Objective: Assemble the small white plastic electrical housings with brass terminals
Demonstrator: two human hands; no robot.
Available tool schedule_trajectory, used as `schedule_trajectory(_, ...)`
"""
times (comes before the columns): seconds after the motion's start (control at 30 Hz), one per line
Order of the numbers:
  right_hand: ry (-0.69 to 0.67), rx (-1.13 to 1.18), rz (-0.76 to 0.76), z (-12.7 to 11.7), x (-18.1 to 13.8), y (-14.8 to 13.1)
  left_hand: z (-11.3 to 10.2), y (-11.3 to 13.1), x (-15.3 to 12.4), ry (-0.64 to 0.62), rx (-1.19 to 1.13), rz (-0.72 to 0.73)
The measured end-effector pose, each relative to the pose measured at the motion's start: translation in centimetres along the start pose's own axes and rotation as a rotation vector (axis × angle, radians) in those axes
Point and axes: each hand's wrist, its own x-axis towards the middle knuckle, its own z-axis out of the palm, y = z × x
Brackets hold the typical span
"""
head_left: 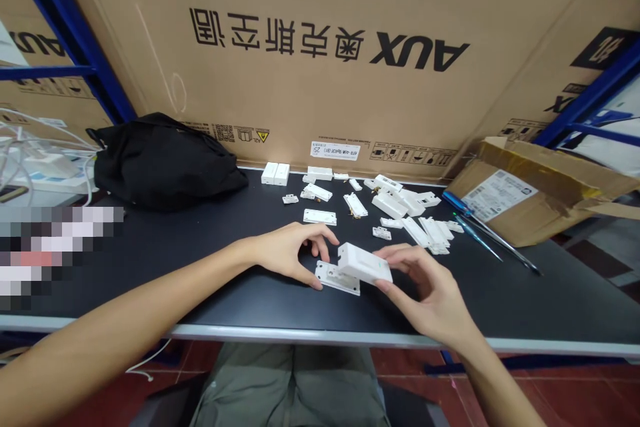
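My right hand (pixel 425 287) pinches a white plastic cover (pixel 364 263) by its right end, thumb below and fingers above. The cover is tilted and overlaps a flat white base plate (pixel 337 277) with small holes, which is partly hidden beneath it. My left hand (pixel 300 250) curves around the left end of the base plate, its thumb and a finger at the two corners there. Its index finger reaches out near the cover's left end. Just beyond my left hand lies another white plate (pixel 320 217).
Several loose white parts (pixel 395 203) lie across the black table (pixel 260 303). Two white housings (pixel 275 173) stand near a black bag (pixel 165 160). Screwdrivers (pixel 493 233) lie beside an open carton (pixel 515 193) at right. A large cardboard box (pixel 300 93) stands behind.
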Motion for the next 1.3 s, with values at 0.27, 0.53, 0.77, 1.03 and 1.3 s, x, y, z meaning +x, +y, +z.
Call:
schedule_trajectory(0.27,-0.118,-0.233,-0.109,1.7,0.8,-0.9,0.8,-0.7,0.2,0.115,-0.324,0.037)
schedule_trajectory(0.53,-0.150,-0.289,-0.112,2.0,0.6,-1.3,0.8,-0.4,0.4,0.169,-0.478,0.000)
schedule_trajectory(0.77,-0.277,-0.352,-0.032,2.1,0.8,-1.7,1.5,-0.5,0.5,0.201,-0.480,0.050)
schedule_trajectory(1.03,-0.363,-0.399,0.074,3.5,0.9,-2.8,1.5,-0.7,0.6,0.190,-0.517,-0.042)
schedule_trajectory(1.3,-0.345,-0.468,0.093,3.8,0.7,-2.6,1.5,-0.7,0.7,0.233,-0.589,-0.085)
